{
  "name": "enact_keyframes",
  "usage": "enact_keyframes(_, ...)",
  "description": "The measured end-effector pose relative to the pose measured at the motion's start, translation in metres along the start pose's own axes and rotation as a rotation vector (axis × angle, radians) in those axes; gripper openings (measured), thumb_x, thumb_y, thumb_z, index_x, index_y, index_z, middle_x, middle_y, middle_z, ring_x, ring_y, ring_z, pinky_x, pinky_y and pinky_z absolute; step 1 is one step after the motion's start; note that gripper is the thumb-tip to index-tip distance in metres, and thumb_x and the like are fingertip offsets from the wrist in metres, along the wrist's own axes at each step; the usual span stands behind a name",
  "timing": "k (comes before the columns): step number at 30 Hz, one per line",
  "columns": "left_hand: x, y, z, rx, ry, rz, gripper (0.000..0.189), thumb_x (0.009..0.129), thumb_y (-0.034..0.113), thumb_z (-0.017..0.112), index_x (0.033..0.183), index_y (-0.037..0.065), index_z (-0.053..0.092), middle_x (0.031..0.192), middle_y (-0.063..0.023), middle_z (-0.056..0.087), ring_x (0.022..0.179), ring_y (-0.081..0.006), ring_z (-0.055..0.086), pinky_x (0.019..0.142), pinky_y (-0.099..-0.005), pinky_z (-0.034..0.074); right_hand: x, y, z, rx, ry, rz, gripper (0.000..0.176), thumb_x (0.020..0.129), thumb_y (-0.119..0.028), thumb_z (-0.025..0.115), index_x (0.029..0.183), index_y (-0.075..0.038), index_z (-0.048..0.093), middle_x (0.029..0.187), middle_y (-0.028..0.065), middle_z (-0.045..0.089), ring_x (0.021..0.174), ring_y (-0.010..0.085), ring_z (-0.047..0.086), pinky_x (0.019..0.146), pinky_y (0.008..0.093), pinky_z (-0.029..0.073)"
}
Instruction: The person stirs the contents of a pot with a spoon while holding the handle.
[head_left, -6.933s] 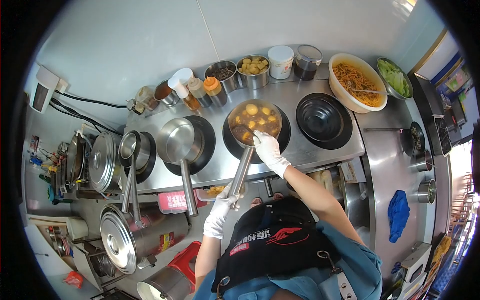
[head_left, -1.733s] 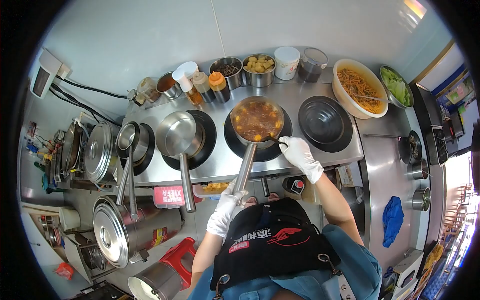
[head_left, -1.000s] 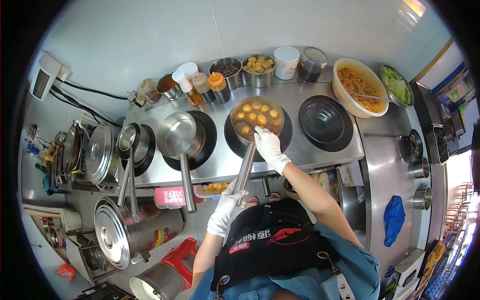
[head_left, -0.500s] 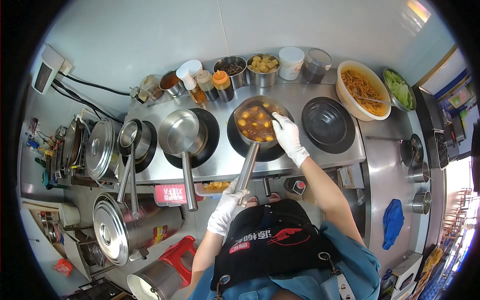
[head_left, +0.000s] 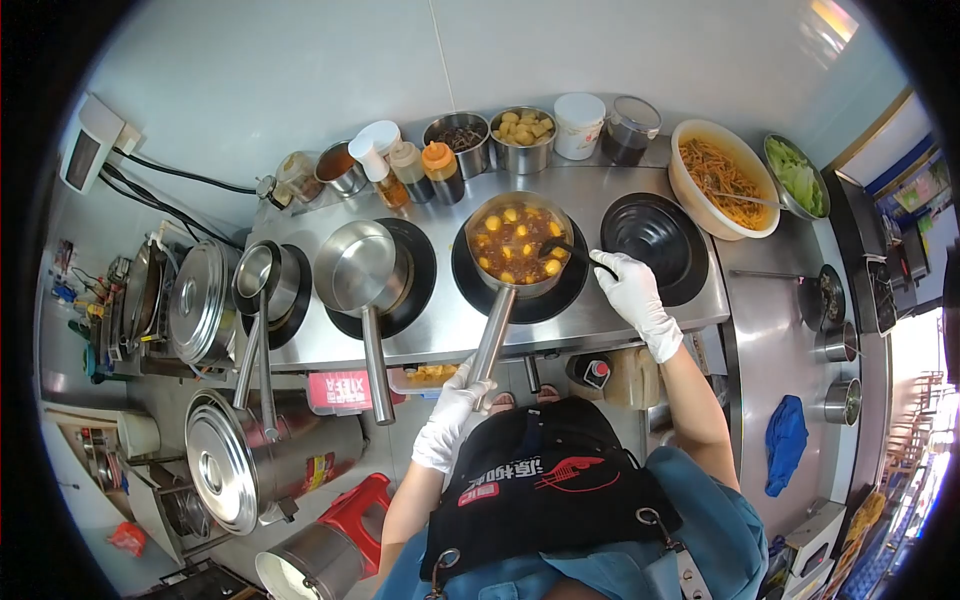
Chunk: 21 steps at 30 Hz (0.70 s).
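Observation:
A steel saucepan holds bubbling brown broth with several yellow round pieces and stands on the burner's black ring. My left hand, in a white glove, is closed around the far end of its long handle. In my gloved right hand, right of the pan, is the handle of a black cooking spoon. The spoon leans across the pan's right rim, its head partly in the broth. Beside my right hand lies a black round plate on the steel counter.
Left of the pan stand another saucepan and a smaller pot, handles jutting past the counter edge. Sauce bottles and tubs line the back. A bowl of orange-brown strips stands right; a lidded stockpot stands lower left.
My right hand has moved right and down, away from over the pan. The black spoon has shifted to the pan's right side. My left hand stays on the handle.

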<state>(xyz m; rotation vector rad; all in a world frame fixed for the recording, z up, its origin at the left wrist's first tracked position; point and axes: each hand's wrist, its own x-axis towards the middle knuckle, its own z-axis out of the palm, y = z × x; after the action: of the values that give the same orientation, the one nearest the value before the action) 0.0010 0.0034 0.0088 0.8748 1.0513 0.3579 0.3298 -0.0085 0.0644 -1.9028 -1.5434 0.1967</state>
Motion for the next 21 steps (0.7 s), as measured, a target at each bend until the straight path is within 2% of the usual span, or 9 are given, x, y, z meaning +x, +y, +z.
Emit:
enact_keyframes(4,0.000,0.002,0.001,-0.007,-0.003,-0.005,0.059,0.087,0.007,0.059,0.141,0.008,0.037,0.094,-0.0082,0.066,0.054,-0.0116,0.056,0.050,-0.0242,0.048,-0.007,-0.010,-0.007,-0.087,-0.112,0.026,0.024,0.080,-0.014,0.062,0.102,-0.007,0.069,0.093,0.0140,0.067,0.083,0.0312,0.064,0.075,0.0380,0.052)
enact_keyframes(11,0.001,-0.002,-0.001,-0.012,0.003,-0.002,0.057,0.088,0.006,0.057,0.141,0.006,0.037,0.091,-0.0093,0.065,0.054,-0.0124,0.056,0.049,-0.0248,0.048,-0.004,-0.014,0.003,-0.157,-0.168,0.056,0.022,0.080,-0.018,0.061,0.097,-0.008,0.070,0.085,0.0156,0.067,0.079,0.0324,0.065,0.074,0.0407,0.051)
enact_keyframes(21,0.003,-0.004,-0.002,-0.007,0.013,-0.003,0.056,0.087,0.006,0.058,0.140,0.006,0.039,0.090,-0.0080,0.065,0.054,-0.0124,0.056,0.048,-0.0249,0.048,0.006,-0.008,0.033,-0.142,-0.238,0.071,0.023,0.081,-0.020,0.058,0.095,-0.007,0.070,0.086,0.0174,0.066,0.081,0.0345,0.064,0.075,0.0424,0.051)
